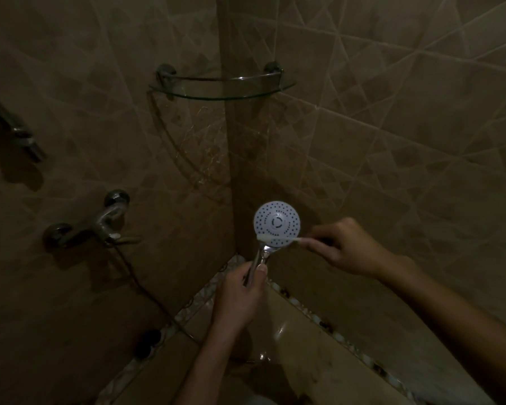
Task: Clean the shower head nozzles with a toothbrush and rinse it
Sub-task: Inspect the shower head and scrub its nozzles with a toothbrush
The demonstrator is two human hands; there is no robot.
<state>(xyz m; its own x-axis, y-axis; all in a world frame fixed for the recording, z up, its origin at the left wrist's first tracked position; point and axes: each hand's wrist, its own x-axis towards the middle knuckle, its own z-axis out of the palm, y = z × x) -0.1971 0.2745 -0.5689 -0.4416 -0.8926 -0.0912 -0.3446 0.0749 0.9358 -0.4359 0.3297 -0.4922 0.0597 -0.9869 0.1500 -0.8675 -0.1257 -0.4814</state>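
Observation:
The round white shower head (pixel 277 220) with dark nozzle dots faces me, held upright in a dim shower corner. My left hand (pixel 241 290) grips its chrome handle from below. A white toothbrush (pixel 278 237) lies across the lower edge of the nozzle face, bristles at the left end touching it. My right hand (pixel 343 248) pinches the toothbrush handle from the right side.
A chrome mixer tap (pixel 100 226) is on the left wall, its hose (pixel 140 287) running down toward the floor. A glass corner shelf (pixel 222 86) hangs above. A metal bracket (pixel 15 130) sticks out at far left. Tiled walls close in on both sides.

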